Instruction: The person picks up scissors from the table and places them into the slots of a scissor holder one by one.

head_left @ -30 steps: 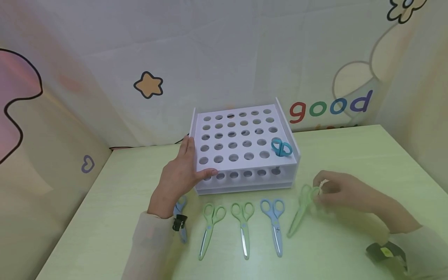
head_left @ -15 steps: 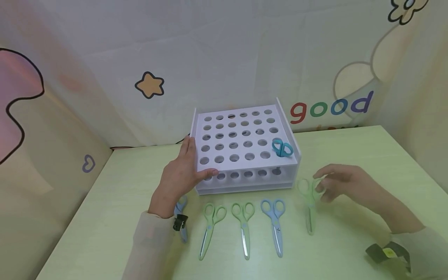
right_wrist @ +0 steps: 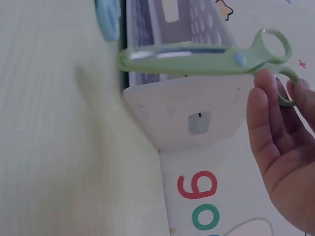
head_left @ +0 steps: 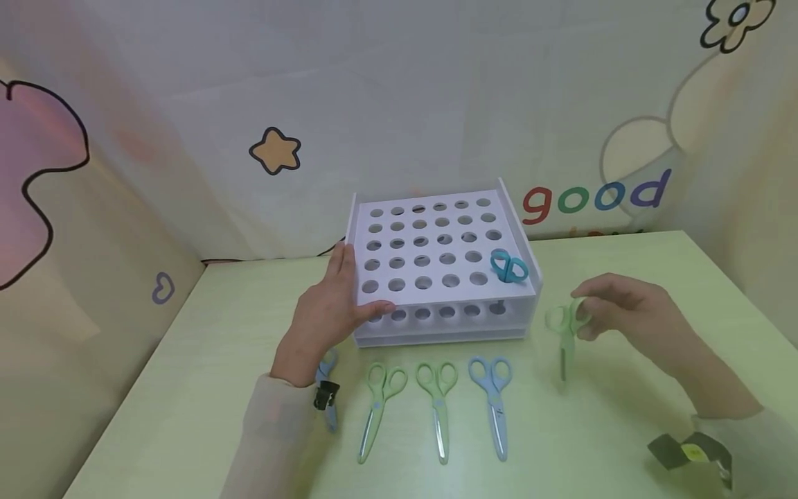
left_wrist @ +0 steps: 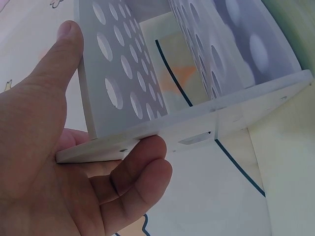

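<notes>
My right hand (head_left: 636, 319) pinches a pair of light green scissors (head_left: 566, 339) by one handle loop, to the right of a white rack (head_left: 436, 296) full of round holes. In the head view the blades hang downward, above the table; the right wrist view shows the same scissors (right_wrist: 206, 63) closed. My left hand (head_left: 321, 312) holds the rack's left side, thumb across the front corner of the top board and fingers along the side panel (left_wrist: 147, 140). Teal scissors (head_left: 507, 267) stand in the rack's front right hole, handles up.
In front of the rack lie two green scissors (head_left: 377, 402) and blue scissors (head_left: 495, 402), handles towards it. Another blue pair (head_left: 331, 417) is partly hidden by my left wrist. A printed cloth (head_left: 399, 104) hangs behind the table (head_left: 623, 277).
My right hand has lifted the green scissors from beside the row and raised them; their blades have swung from slanting to hanging straight down. The left hand stays on the rack.
</notes>
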Action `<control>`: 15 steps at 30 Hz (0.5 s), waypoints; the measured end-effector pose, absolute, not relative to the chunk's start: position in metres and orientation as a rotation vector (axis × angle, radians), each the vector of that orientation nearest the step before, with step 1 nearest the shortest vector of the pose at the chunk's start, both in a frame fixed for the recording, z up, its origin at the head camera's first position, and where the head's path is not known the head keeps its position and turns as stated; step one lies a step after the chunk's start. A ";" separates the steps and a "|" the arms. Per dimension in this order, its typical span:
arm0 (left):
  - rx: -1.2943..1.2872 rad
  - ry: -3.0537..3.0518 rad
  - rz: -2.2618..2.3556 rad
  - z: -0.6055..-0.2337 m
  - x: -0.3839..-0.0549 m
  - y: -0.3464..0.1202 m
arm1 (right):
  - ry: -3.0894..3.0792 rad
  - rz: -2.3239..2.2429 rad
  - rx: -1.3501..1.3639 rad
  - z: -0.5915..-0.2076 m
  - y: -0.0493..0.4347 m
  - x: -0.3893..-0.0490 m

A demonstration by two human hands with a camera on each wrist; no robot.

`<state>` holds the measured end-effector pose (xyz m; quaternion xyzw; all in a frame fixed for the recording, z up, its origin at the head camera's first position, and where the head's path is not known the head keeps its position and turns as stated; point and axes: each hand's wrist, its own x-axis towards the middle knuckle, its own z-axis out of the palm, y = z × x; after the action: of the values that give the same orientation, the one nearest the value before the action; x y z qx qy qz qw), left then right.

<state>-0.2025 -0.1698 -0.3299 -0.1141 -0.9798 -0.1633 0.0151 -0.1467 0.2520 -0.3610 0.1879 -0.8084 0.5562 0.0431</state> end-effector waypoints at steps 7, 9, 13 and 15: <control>-0.351 -3.053 -0.507 -0.329 -0.202 -0.169 | -2.189 1.925 0.639 -0.347 0.243 -0.151; -0.351 -3.053 -0.507 -0.329 -0.202 -0.169 | -2.116 1.980 0.670 -0.342 0.239 -0.152; -0.357 -3.050 -0.504 -0.329 -0.203 -0.169 | -2.042 2.019 0.700 -0.331 0.230 -0.152; -0.357 -3.050 -0.502 -0.330 -0.203 -0.170 | -2.021 2.033 0.688 -0.326 0.225 -0.152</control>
<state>-0.2027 -0.1696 -0.3296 -0.1148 -0.9801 -0.1612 0.0148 -0.1523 0.2249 -0.3259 0.2323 -0.6823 0.6863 0.0968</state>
